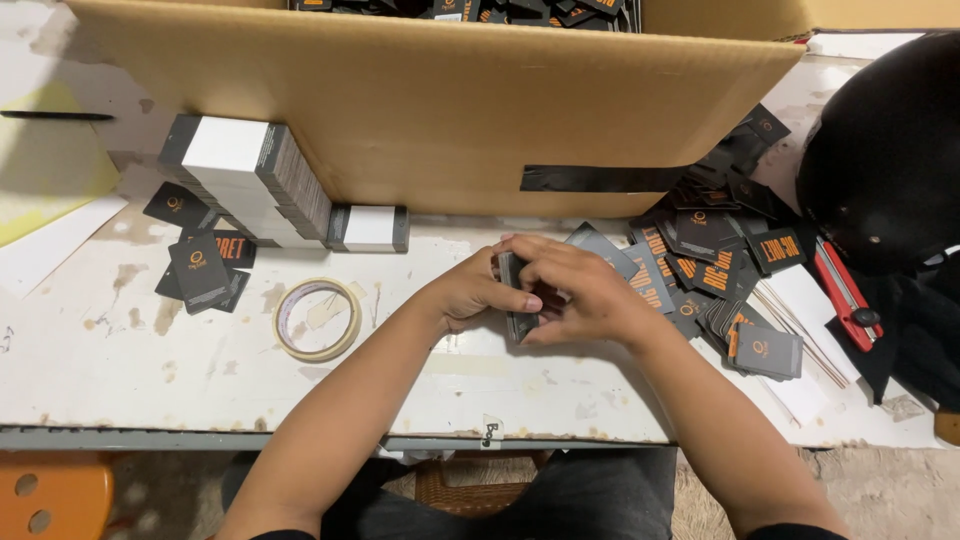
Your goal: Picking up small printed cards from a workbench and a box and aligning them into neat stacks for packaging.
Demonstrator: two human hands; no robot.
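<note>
Tags, a small dark stack, sit squared between both hands above the table: left hand and right hand both grip it. Evening the edges seems the step. The box holds more tags, probably the same kind.

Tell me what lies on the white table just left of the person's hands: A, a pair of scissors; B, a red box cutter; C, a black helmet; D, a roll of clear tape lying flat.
D: the roll of clear tape lies flat on the worn white table, left of the left hand, while both hands hold a small stack of dark card tags, the right hand over it.
</note>
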